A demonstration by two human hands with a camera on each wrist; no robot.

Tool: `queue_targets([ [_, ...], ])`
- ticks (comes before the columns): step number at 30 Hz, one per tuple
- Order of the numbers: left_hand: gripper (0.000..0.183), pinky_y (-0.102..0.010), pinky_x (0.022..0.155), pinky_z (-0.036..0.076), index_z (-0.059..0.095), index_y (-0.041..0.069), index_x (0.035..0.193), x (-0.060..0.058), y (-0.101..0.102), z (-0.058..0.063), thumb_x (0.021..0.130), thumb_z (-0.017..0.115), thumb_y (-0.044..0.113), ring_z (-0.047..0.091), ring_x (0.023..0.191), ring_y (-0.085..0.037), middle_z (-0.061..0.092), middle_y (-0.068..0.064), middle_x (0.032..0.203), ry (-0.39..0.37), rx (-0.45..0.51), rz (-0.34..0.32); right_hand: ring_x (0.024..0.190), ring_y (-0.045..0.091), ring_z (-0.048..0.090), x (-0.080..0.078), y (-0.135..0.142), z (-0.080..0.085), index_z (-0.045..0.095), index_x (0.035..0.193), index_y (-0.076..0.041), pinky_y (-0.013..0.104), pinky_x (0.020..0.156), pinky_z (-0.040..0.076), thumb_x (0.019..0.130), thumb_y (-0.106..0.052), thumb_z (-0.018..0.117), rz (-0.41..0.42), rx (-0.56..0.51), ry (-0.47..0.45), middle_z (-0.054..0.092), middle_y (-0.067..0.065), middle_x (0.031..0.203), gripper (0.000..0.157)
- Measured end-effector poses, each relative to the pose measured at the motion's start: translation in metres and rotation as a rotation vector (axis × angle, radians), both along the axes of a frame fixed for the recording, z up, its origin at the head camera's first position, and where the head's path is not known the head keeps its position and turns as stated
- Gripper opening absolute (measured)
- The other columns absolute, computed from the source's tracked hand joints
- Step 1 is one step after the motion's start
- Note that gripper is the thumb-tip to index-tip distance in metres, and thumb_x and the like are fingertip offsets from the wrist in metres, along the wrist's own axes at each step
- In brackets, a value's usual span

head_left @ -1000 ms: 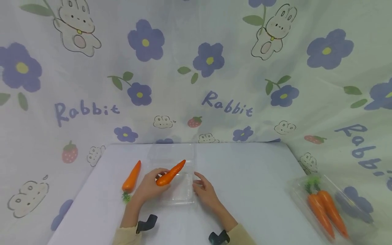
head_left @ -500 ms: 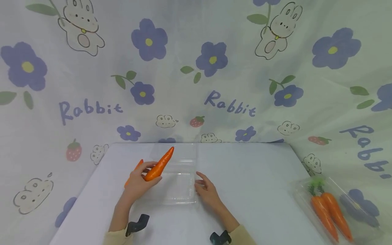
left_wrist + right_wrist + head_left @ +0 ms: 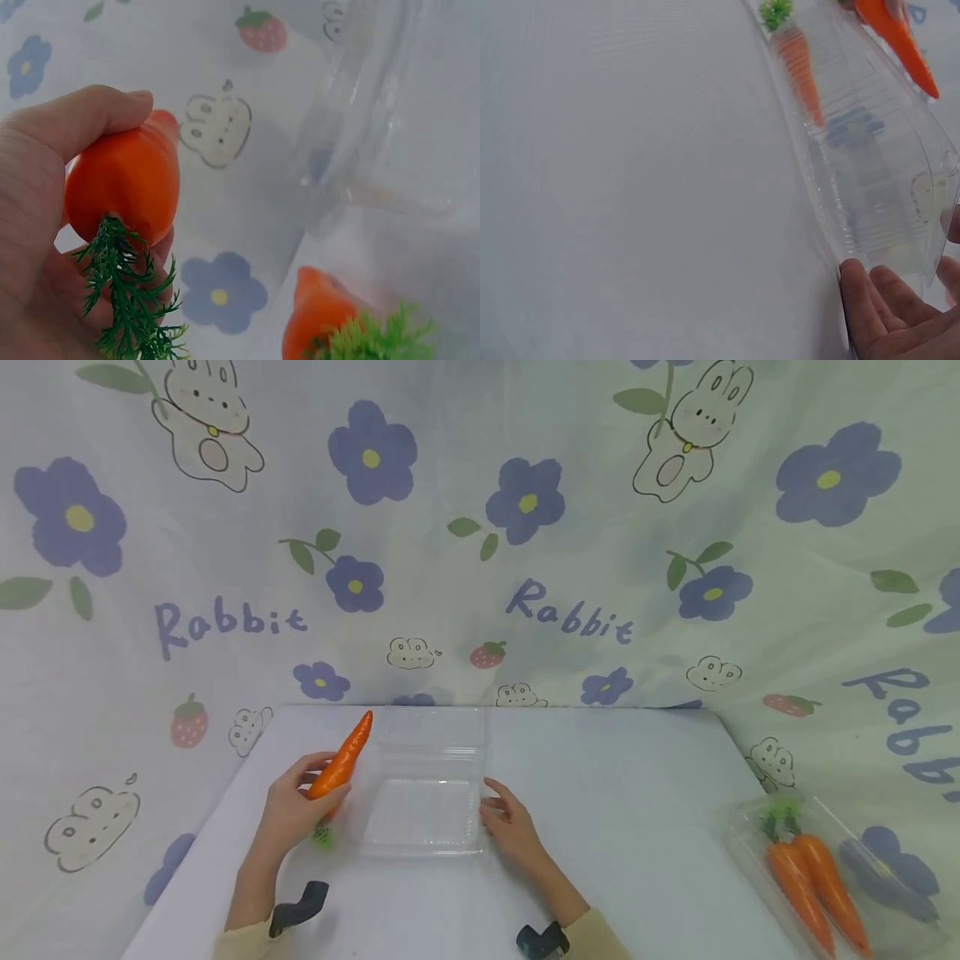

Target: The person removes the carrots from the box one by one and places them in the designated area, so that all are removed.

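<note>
My left hand (image 3: pixel 288 806) grips an orange carrot (image 3: pixel 347 760) round its thick end, tip pointing up and away. In the left wrist view the thumb presses its side, and dark green leaves (image 3: pixel 124 289) hang from its crown. Below the held carrot, a second carrot (image 3: pixel 319 315) with bright green leaves (image 3: pixel 322 837) lies on the table, mostly covered in the head view. Beside it stands a clear plastic clamshell box (image 3: pixel 423 852), its lid (image 3: pixel 431 727) folded back. At the box's right edge rests my right hand (image 3: pixel 516 831), fingers loosely bent against the wall.
Toward the right edge of the head view, another clear box (image 3: pixel 885 910) holds two carrots (image 3: pixel 828 885) with green tops. The table (image 3: pixel 600 777) is white. A rabbit-and-flower print cloth (image 3: pixel 435 552) hangs behind and along the sides.
My left hand has carried the carrot leftward, from over the clear box to over the carrot lying at its left. The right hand has stayed at the box edge. The head view has shifted slightly.
</note>
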State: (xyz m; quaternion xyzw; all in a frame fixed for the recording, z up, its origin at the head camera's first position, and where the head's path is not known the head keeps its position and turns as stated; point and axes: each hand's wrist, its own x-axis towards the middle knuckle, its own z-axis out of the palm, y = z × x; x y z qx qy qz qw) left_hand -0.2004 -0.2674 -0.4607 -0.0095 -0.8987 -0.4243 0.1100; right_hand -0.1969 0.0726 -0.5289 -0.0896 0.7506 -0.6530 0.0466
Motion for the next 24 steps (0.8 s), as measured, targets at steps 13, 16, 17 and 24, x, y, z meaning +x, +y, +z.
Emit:
queue_targets([
  [13, 0.064, -0.02, 0.069, 0.047, 0.049, 0.01, 0.139, -0.001, -0.048, -0.018, 0.087, 0.073, 0.037, 0.05, 0.105, -0.033, 0.054, -0.02, 0.125, -0.045, -0.064, 0.133, 0.094, 0.021, 0.065, -0.009, -0.001, -0.023, 0.044, 0.146, -0.016, 0.032, 0.078, 0.055, 0.098, -0.021, 0.06, -0.033, -0.001, -0.011, 0.059, 0.016, 0.124, 0.051],
  [16, 0.065, -0.021, 0.07, 0.047, 0.048, 0.01, 0.14, -0.003, -0.057, -0.023, 0.087, 0.072, 0.04, 0.05, 0.106, -0.034, 0.053, -0.022, 0.126, -0.058, -0.07, 0.152, 0.095, 0.022, 0.065, -0.008, -0.002, -0.023, 0.044, 0.146, -0.015, 0.034, 0.078, 0.056, 0.098, -0.021, 0.06, -0.043, 0.001, -0.01, 0.059, 0.017, 0.125, 0.051],
  [17, 0.065, -0.023, 0.07, 0.047, 0.048, 0.01, 0.14, -0.004, -0.059, -0.025, 0.088, 0.072, 0.04, 0.05, 0.105, -0.035, 0.052, -0.022, 0.127, -0.064, -0.069, 0.159, 0.096, 0.023, 0.065, -0.008, -0.001, -0.023, 0.044, 0.146, -0.014, 0.034, 0.078, 0.056, 0.098, -0.021, 0.06, -0.043, -0.005, -0.009, 0.058, 0.017, 0.125, 0.051],
  [24, 0.066, -0.024, 0.071, 0.048, 0.048, 0.011, 0.14, -0.013, -0.074, -0.042, 0.087, 0.071, 0.043, 0.048, 0.107, -0.036, 0.049, -0.023, 0.13, -0.105, -0.007, 0.184, 0.095, 0.022, 0.065, -0.012, -0.001, -0.026, 0.045, 0.145, -0.015, 0.032, 0.076, 0.056, 0.097, -0.023, 0.06, -0.033, -0.017, -0.013, 0.058, 0.017, 0.126, 0.051],
])
